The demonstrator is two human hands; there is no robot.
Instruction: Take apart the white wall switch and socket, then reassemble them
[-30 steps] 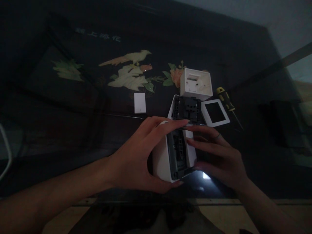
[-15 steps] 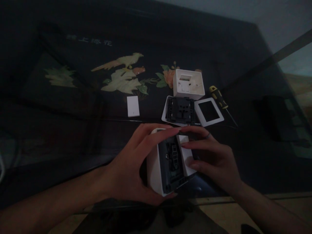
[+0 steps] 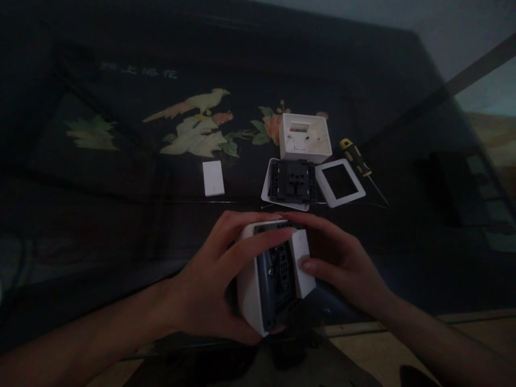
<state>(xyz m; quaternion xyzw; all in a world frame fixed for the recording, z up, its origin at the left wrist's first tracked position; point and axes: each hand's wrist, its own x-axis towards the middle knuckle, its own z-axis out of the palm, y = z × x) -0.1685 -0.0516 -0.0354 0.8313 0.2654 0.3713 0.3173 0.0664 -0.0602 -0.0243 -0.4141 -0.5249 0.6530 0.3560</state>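
Both my hands grip a white wall-switch box [image 3: 250,290] with a dark inner mechanism [image 3: 278,274] showing, near the front edge of a dark glass table [image 3: 121,215]. My left hand [image 3: 205,285] wraps its left side, fingers over the top. On the right side my right hand [image 3: 342,263] presses a white rocker key [image 3: 302,263] against the mechanism.
Behind my hands lie a second switch module with a dark face [image 3: 292,183], a white square frame [image 3: 339,183], an open white back box [image 3: 304,138], a yellow-and-black screwdriver [image 3: 357,159] and a loose white rocker key [image 3: 213,178]. Bird and flower pictures show under the glass.
Both hands and the switch box have drawn nearer to me and lower in view. My right-hand fingers have closed in on the rocker key.
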